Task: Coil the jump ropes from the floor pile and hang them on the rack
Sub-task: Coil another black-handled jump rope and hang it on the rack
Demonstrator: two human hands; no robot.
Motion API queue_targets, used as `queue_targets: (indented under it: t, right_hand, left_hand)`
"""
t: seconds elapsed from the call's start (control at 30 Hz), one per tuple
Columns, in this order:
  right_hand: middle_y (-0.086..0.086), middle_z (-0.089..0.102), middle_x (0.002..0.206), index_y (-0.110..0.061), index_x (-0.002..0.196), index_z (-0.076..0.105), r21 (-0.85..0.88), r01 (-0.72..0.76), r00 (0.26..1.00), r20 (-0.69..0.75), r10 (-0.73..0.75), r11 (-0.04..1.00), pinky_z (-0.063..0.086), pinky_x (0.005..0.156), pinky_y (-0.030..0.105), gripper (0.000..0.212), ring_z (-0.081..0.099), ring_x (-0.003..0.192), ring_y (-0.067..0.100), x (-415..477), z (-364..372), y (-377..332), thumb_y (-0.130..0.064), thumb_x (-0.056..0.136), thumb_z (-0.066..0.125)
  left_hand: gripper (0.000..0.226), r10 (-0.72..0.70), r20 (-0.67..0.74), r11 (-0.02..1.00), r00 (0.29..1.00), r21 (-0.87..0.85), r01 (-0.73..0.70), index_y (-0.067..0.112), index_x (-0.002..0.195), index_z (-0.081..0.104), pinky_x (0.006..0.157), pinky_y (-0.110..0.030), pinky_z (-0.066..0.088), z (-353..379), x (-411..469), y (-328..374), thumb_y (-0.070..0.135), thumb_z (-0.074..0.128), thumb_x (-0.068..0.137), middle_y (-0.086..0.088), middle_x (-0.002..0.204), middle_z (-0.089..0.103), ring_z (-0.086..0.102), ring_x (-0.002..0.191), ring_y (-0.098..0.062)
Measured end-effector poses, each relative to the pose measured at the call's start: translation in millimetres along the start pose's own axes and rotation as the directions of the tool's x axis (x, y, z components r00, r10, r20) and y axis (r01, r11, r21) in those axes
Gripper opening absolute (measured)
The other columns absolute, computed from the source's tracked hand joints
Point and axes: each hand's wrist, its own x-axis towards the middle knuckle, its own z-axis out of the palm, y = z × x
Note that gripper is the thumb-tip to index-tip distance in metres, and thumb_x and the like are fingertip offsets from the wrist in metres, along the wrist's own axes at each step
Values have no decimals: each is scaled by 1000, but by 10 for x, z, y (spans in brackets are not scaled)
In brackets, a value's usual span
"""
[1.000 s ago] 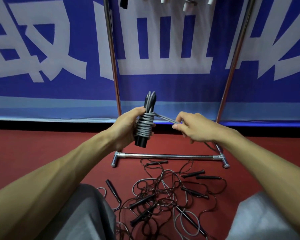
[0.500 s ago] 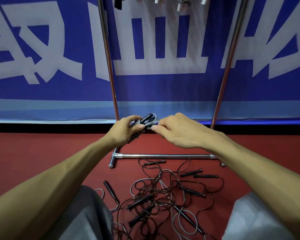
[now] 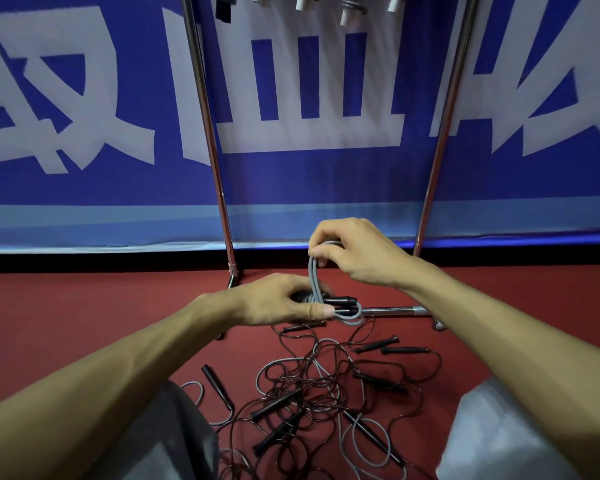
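- At 7 and 5 o'clock in the view, nearest the camera, two grey trouser knees (image 3: 160, 441) frame the red floor (image 3: 66, 313).
- Between them at 6 o'clock lies the floor pile (image 3: 326, 393): tangled dark and grey cords with black handles scattered through it, all loose on the floor.
- Just beyond the pile, near the middle of the view, the left hand (image 3: 278, 301) grasps the grey jump rope (image 3: 340, 301). Its fingers are curled over the wound bundle, and two black handles stick out toward 3 o'clock.
- At 12 o'clock from that bundle, the right hand (image 3: 355, 254) pinches a loop (image 3: 312, 277) of the same rope between thumb and fingertips, and the cord runs down to the bundle.
- Behind the hands stands the rack (image 3: 207, 126), with its base bar (image 3: 392, 310) on the floor at 3 o'clock from the bundle and its two uprights rising to 11 and 1 o'clock.
- Farthest back, a blue banner (image 3: 84, 188) with white lettering covers the wall. Hung ropes (image 3: 347, 10) show at 12 o'clock at the top edge.
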Motion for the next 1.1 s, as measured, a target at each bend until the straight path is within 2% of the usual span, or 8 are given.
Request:
queue_targets:
  t: [0.1, 0.27, 0.43, 0.5, 0.67, 0.9, 1.0, 1.1]
  right_hand:
    - [-9, 71, 77, -21, 83, 73, 3, -23, 995, -93, 24, 1000, 48, 73, 21, 8, 64, 79, 8, 32, 2, 105, -23, 88, 67]
    - [-7, 73, 80, -26, 83, 76, -32, -121, 973, -203, 112, 992, 53, 80, 40, 9, 66, 83, 13, 62, 28, 274, -32, 86, 69]
    - [3, 74, 78, -18, 89, 76, -32, -104, 963, -253, 92, 994, 53, 78, 37, 17, 67, 78, 18, 36, 55, 281, -29, 92, 63]
    - [5, 71, 74, -19, 89, 74, -46, -101, 972, -216, 89, 994, 53, 72, 39, 17, 65, 75, 22, 23, 86, 256, -28, 93, 60]
    - [7, 56, 64, -15, 70, 57, -220, -198, 980, -36, 195, 955, 36, 52, 35, 22, 47, 64, 33, 2, 86, 230, -8, 88, 49]
    - [6, 38, 50, -6, 77, 64, 247, -371, 919, 235, 316, 895, 26, 34, 17, 48, 31, 35, 16, 12, 92, 79, -33, 104, 36]
    - [3, 35, 49, -1, 89, 65, 279, -348, 917, 297, 264, 895, 25, 34, 15, 48, 29, 32, 11, -18, 24, 31, -32, 105, 32]
    - [2, 43, 51, 4, 96, 65, 262, -304, 927, 303, 221, 916, 37, 36, 20, 43, 43, 35, 10, -34, -37, 16, -27, 105, 36]
  left_hand:
    - [40, -7, -70, 996, 998, -91, 0, 26, 106, 67, 71, -31, 48, 27, -5, 50, 56, 67, 80, 2, 79, 62, 55, 70, -8]
    - [14, -8, -214, 956, 977, -288, -56, 15, 100, 67, 51, -19, 37, 3, -36, 98, 19, 71, 87, 6, 63, 51, 43, 53, -7]
    - [54, -182, -294, 853, 938, -521, 3, 28, 134, 39, 50, -23, 40, -58, -56, 161, 15, 67, 90, -4, 80, 64, 54, 60, -15]
    - [59, -117, -278, 870, 954, -491, -36, 33, 138, 36, 54, -27, 41, -65, -73, 182, 11, 64, 91, -8, 88, 64, 54, 67, -18]
    - [30, -75, -337, 840, 938, -528, -123, 25, 118, 60, 70, -39, 39, -74, -64, 194, 8, 60, 93, -6, 86, 65, 53, 77, -23]
    - [17, -242, -485, 810, 841, -578, -100, 21, 111, 65, 62, -30, 49, -131, 5, 145, 19, 58, 95, -1, 79, 68, 62, 66, -14]
    - [33, -283, -478, 794, 831, -603, -76, 37, 123, 60, 64, -35, 53, -135, 8, 105, 23, 59, 94, -9, 90, 69, 62, 69, -19]
    - [21, -308, -473, 742, 825, -663, -103, 26, 114, 65, 57, -31, 52, -139, 19, 138, 21, 56, 96, -8, 81, 67, 60, 63, -19]
